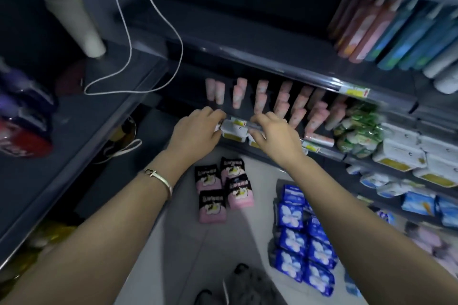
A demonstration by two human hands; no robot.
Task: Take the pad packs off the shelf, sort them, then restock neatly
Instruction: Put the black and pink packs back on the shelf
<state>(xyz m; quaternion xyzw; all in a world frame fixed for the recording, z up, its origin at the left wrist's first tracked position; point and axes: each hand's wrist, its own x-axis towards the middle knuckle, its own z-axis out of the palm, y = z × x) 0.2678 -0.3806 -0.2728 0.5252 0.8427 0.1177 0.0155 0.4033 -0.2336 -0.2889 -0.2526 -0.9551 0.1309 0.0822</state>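
My left hand (195,129) and my right hand (272,131) grip a white pad pack with a yellow strip (234,130) from its two ends, at the front edge of the middle shelf (322,148). Behind it, several pink pad packs (285,100) stand upright in rows on that shelf. On the floor below lie several black-and-pink pad packs (224,188) and a double row of several blue pad packs (304,238). More white packs (401,153) sit stacked on the shelf to the right.
Green packs (359,126) lie right of the pink rows. Red and teal bottles (386,30) stand on the upper shelf. A white cable (128,32) hangs over a dark side shelf on the left with purple and red items (22,116). A dark bag (247,285) lies on the floor.
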